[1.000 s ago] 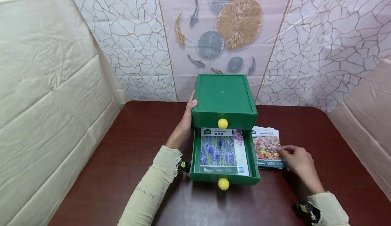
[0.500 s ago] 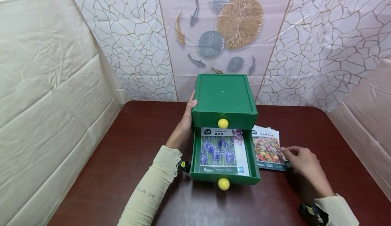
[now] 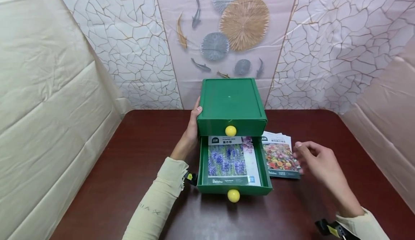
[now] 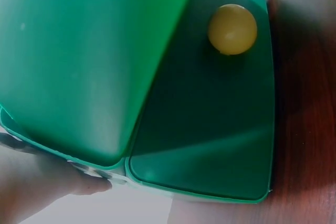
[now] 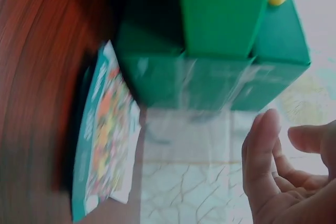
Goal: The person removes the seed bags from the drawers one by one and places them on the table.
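Observation:
A green drawer cabinet [image 3: 230, 97] with yellow knobs stands mid-table. Its middle drawer [image 3: 235, 190] is pulled out and holds a lavender seed packet [image 3: 225, 160] lying on another packet with pink blossom. My left hand [image 3: 192, 124] rests against the cabinet's left side, its thumb at the upper edge; in the left wrist view the hand [image 4: 42, 182] shows only in part. Just right of the cabinet lies a small stack of wildflower seed packets [image 3: 280, 155]. My right hand [image 3: 321, 164] hovers beside their right edge, fingers loosely bent, nothing between thumb and fingertips.
Below the pulled-out drawer, the left wrist view shows a closed lower drawer [image 4: 205, 114] with its yellow knob [image 4: 232, 30]. The dark red table [image 3: 136, 160] extends around the cabinet. Patterned cloth [image 3: 330, 52] hangs behind, and pale fabric [image 3: 42, 124] lines the left side.
The right hand has let go of the packet edge and lifted off the stack. The front packet shifted slightly right earlier. The left hand stays on the cabinet; the head view has turned slightly.

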{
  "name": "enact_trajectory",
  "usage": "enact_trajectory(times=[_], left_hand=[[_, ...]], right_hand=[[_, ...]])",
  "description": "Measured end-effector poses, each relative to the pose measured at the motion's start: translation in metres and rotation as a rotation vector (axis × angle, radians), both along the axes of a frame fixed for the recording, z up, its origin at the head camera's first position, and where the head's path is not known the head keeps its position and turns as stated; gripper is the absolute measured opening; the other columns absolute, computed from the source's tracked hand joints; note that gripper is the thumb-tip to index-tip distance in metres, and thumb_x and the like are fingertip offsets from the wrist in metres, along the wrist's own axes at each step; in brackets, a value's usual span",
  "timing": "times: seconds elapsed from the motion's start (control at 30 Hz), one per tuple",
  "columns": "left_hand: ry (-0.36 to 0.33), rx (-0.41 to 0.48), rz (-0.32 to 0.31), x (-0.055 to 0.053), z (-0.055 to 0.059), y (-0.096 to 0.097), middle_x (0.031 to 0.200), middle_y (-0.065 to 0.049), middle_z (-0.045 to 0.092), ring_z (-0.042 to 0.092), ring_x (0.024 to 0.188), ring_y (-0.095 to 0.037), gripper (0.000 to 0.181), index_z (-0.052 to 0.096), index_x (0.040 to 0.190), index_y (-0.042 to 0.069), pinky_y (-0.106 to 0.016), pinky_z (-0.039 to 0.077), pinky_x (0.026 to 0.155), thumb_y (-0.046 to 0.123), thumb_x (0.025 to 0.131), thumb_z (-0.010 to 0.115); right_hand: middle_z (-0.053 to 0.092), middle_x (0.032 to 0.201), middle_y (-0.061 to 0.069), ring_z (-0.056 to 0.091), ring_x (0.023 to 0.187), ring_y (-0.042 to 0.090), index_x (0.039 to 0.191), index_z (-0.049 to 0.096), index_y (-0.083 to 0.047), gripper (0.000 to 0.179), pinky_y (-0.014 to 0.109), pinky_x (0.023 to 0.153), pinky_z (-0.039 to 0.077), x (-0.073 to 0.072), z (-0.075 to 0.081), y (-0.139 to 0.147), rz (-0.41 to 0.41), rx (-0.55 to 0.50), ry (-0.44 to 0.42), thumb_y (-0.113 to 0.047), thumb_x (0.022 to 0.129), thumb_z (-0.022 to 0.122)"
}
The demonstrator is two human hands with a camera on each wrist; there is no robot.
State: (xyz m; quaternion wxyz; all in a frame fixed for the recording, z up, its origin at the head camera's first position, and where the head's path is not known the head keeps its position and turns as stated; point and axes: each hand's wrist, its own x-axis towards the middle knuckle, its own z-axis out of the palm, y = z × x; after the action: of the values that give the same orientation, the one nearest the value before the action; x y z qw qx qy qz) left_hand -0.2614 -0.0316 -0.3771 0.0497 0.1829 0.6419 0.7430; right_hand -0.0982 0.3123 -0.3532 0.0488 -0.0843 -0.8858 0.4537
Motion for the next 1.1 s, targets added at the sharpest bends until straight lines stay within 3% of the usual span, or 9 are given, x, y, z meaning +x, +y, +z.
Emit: enact_trajectory(times=[0.17, 0.33, 0.57, 0.67, 0.8, 1.0, 1.1], left_hand=[[0.012, -0.007, 0.009, -0.001, 0.000, -0.002, 0.177, 0.003, 0.007, 0.016, 0.158, -0.027, 0.082, 0.004, 0.172, 0.034, -0.062, 0.014, 0.124, 0.058, 0.097, 0.030], [0.013, -0.008, 0.004, -0.001, -0.002, 0.000, 0.177, 0.002, 0.006, 0.015, 0.158, -0.028, 0.083, 0.004, 0.172, 0.033, -0.063, 0.014, 0.124, 0.058, 0.097, 0.031], [0.035, 0.009, -0.016, 0.000, -0.001, 0.000, 0.177, 0.002, 0.005, 0.013, 0.160, -0.026, 0.081, 0.003, 0.171, 0.034, -0.061, 0.013, 0.125, 0.056, 0.098, 0.029], [0.037, 0.022, -0.017, 0.000, -0.002, -0.001, 0.177, 0.003, 0.006, 0.013, 0.159, -0.025, 0.080, 0.003, 0.171, 0.034, -0.061, 0.012, 0.125, 0.055, 0.099, 0.029], [0.036, 0.023, -0.015, -0.001, -0.004, -0.001, 0.177, 0.003, 0.007, 0.015, 0.159, -0.027, 0.079, 0.004, 0.171, 0.034, -0.063, 0.013, 0.124, 0.054, 0.099, 0.028], [0.026, 0.019, -0.014, -0.001, -0.003, -0.001, 0.177, 0.004, 0.007, 0.016, 0.158, -0.028, 0.079, 0.004, 0.171, 0.035, -0.063, 0.015, 0.124, 0.054, 0.099, 0.029], [0.024, 0.018, -0.015, -0.001, -0.002, -0.001, 0.177, 0.005, 0.006, 0.015, 0.158, -0.026, 0.079, 0.004, 0.171, 0.035, -0.063, 0.014, 0.124, 0.056, 0.099, 0.029]], right_hand=[[0.075, 0.097, 0.013, 0.076, 0.076, 0.015, 0.130, 0.060, 0.008, 0.045, 0.031, 0.068, 0.062, 0.005, 0.016, -0.012, 0.048, -0.100, 0.007, -0.032, 0.111, 0.055], [0.075, 0.105, 0.013, 0.077, 0.084, 0.015, 0.136, 0.054, 0.010, 0.044, 0.031, 0.077, 0.063, 0.013, 0.022, -0.023, 0.106, -0.232, -0.041, -0.026, 0.111, 0.056], [0.072, 0.118, 0.021, 0.076, 0.099, 0.015, 0.141, 0.048, 0.016, 0.049, 0.029, 0.086, 0.061, 0.017, 0.031, -0.040, 0.282, -0.372, -0.070, -0.022, 0.111, 0.054], [0.064, 0.136, 0.030, 0.073, 0.111, 0.016, 0.147, 0.042, 0.017, 0.055, 0.030, 0.093, 0.058, 0.018, 0.035, -0.048, 0.365, -0.464, -0.105, -0.023, 0.112, 0.052], [0.046, 0.154, 0.034, 0.067, 0.126, 0.019, 0.153, 0.034, 0.015, 0.060, 0.030, 0.100, 0.054, 0.017, 0.036, -0.059, 0.417, -0.553, -0.206, -0.025, 0.113, 0.051], [0.027, 0.161, 0.033, 0.047, 0.145, 0.044, 0.155, 0.029, 0.017, 0.056, 0.036, 0.106, 0.051, 0.013, 0.034, -0.077, 0.447, -0.548, -0.293, -0.017, 0.114, 0.045], [0.022, 0.165, 0.033, 0.038, 0.149, 0.048, 0.157, 0.026, 0.016, 0.057, 0.040, 0.108, 0.048, 0.011, 0.035, -0.087, 0.442, -0.506, -0.332, -0.017, 0.115, 0.043]])
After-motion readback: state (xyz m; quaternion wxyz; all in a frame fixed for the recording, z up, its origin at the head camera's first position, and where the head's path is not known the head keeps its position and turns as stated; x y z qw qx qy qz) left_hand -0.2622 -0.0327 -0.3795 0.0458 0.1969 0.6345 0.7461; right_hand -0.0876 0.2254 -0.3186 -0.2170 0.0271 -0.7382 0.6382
